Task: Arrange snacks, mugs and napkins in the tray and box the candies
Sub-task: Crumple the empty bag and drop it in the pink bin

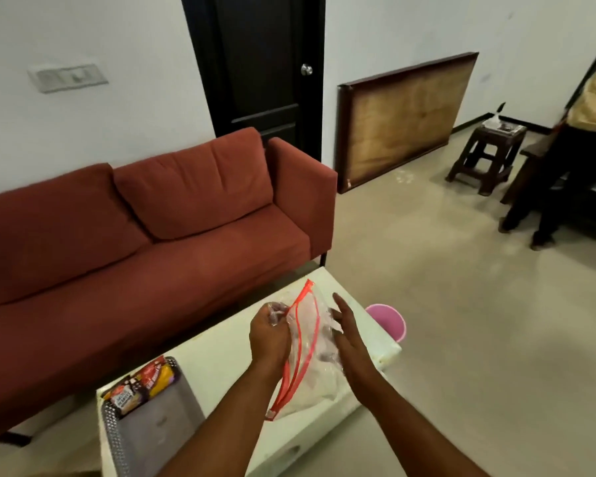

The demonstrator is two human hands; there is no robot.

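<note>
A clear zip bag (310, 352) with a red zip strip hangs over the white table (221, 359). My left hand (269, 335) pinches its upper left edge. My right hand (348, 335) lies flat against the bag's right side, fingers spread. The bag's contents are blurred; something whitish fills its lower part. A grey perforated metal tray (166, 425) sits at the table's near left, with a red and yellow snack packet (141, 383) lying at its far end.
A red sofa (135, 235) runs along the table's left side. A pink bucket (387, 320) stands on the floor past the table's right edge. Farther right are a dark stool (486, 156), a framed board (406, 122) against the wall and a person's legs (547, 187).
</note>
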